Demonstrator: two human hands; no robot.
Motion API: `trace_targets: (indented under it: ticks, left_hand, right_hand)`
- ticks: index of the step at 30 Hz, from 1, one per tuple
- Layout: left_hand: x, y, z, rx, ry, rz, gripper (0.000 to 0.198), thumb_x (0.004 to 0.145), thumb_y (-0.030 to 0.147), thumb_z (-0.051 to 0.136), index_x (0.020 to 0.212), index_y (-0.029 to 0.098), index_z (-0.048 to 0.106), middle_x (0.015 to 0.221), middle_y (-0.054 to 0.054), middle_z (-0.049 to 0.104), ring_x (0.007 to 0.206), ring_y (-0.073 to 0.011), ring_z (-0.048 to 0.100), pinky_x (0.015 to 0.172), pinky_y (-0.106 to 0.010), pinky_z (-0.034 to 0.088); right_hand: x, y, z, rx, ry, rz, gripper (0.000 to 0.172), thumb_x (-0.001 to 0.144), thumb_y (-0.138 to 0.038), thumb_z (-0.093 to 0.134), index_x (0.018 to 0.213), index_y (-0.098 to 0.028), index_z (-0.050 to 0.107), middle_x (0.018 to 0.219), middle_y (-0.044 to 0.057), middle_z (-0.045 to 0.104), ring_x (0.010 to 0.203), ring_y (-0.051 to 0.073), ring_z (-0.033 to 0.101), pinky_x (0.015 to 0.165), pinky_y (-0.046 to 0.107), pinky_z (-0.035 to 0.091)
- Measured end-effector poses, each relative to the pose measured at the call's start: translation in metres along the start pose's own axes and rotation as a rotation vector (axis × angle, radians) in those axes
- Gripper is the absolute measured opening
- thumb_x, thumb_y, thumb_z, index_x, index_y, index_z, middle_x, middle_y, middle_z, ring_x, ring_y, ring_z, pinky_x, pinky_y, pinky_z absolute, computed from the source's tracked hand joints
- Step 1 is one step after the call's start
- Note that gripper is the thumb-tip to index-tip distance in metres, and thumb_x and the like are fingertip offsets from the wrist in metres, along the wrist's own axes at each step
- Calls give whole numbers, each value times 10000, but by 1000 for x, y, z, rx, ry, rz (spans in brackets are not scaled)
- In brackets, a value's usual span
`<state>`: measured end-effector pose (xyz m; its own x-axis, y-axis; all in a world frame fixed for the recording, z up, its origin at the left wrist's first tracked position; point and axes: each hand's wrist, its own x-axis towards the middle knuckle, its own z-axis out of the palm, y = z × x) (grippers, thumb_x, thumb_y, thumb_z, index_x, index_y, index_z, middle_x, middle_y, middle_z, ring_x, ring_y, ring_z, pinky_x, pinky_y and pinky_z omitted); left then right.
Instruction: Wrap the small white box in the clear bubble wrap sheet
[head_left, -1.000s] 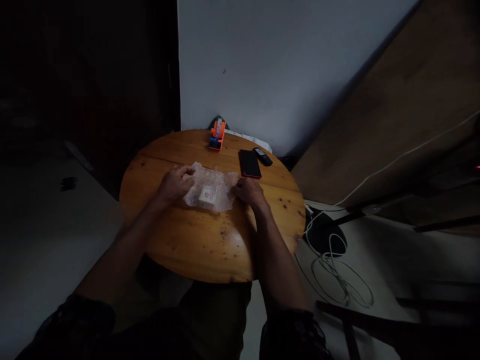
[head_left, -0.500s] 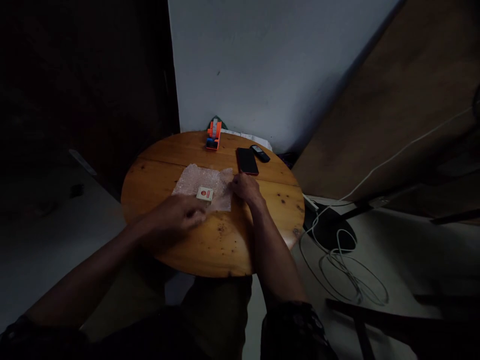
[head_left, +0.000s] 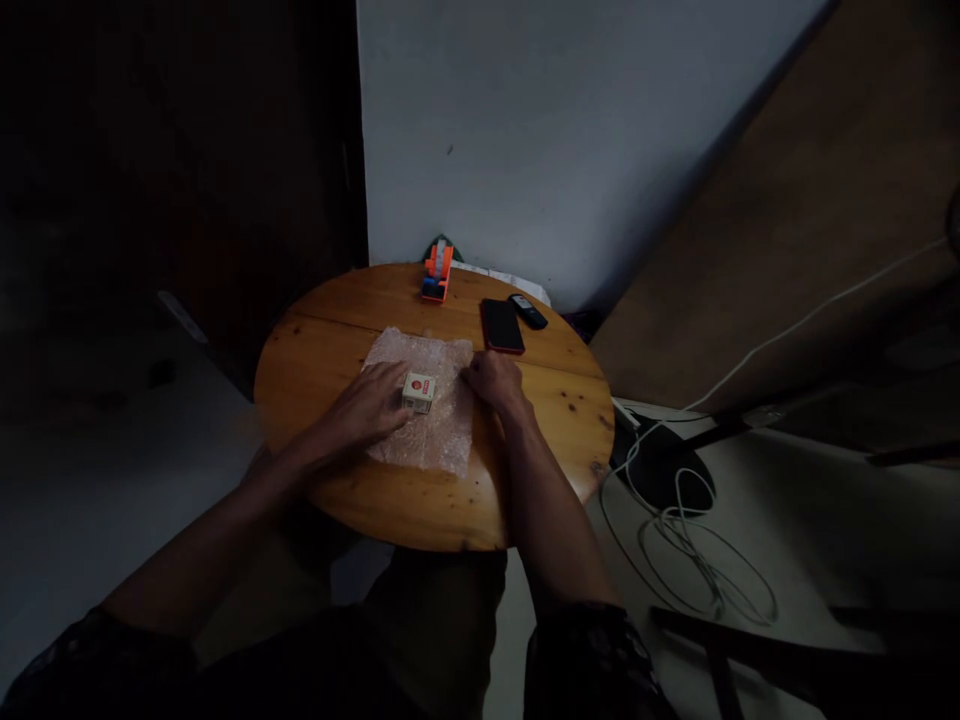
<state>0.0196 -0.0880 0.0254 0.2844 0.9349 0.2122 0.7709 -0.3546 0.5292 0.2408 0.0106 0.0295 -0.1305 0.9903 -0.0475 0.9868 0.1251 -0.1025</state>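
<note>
A small cream box (head_left: pixel 418 388) with a red print on top sits on a sheet of bubble wrap (head_left: pixel 439 440), spread fairly flat on the round wooden table. My left hand (head_left: pixel 371 405) lies over the left part of the sheet, fingers stretched out and apart, its fingertips right beside the box; whether they touch it I cannot tell. At the sheet's right edge is my right hand (head_left: pixel 495 380), its fingers curled together on the bubble wrap's border. The fingertips of that hand are partly hidden.
An orange tape dispenser (head_left: pixel 437 272) stands at the back of the table (head_left: pixel 555 440). Behind my right hand lie a black phone with a red edge (head_left: pixel 502 326) and a small dark keypad handset (head_left: pixel 529 311). A pale cable (head_left: pixel 705 560) coils on the floor at right.
My left hand has moved up onto the sheet beside the box. The bubble wrap's near side now reaches further toward me. My right hand stays at its right edge.
</note>
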Motion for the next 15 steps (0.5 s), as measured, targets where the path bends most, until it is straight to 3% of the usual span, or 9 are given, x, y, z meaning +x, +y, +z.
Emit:
trace_targets:
  ticks: [4,9,12,15]
  left_hand:
    - [5,-13,22,15,-98,-66,1018,707,404,743,1572,158,264,1499,-165,518,1370,-364,496,1129,-498,414]
    - [-7,-18,33,61,-80,-95,1134,689,468,757,1604,166,158,1592,-174,400,1458,-383,380,1204,-538,290]
    - [-9,-19,37,72,-77,-83,1145,691,499,756,1608,179,150,1610,-163,372,1473,-379,351,1218,-535,257]
    - [-8,-20,39,64,-81,-74,1171,682,519,763,1612,181,137,1613,-169,364,1467,-382,354,1213,-540,255]
  right_hand:
    - [1,1,2,9,-13,19,302,920,-315,532,1085,-194,752,1129,151,760,1060,292,706,790,331,520]
    - [-4,3,-8,86,56,37,241,903,-254,579,1067,-164,730,1058,162,760,985,289,705,775,338,507]
    - [-10,0,-16,308,127,-154,182,900,-254,607,1013,-161,716,970,112,757,891,236,697,744,308,494]
    - [-16,-13,-17,552,32,-495,236,872,-294,665,1057,-150,697,1024,90,747,888,191,685,747,277,504]
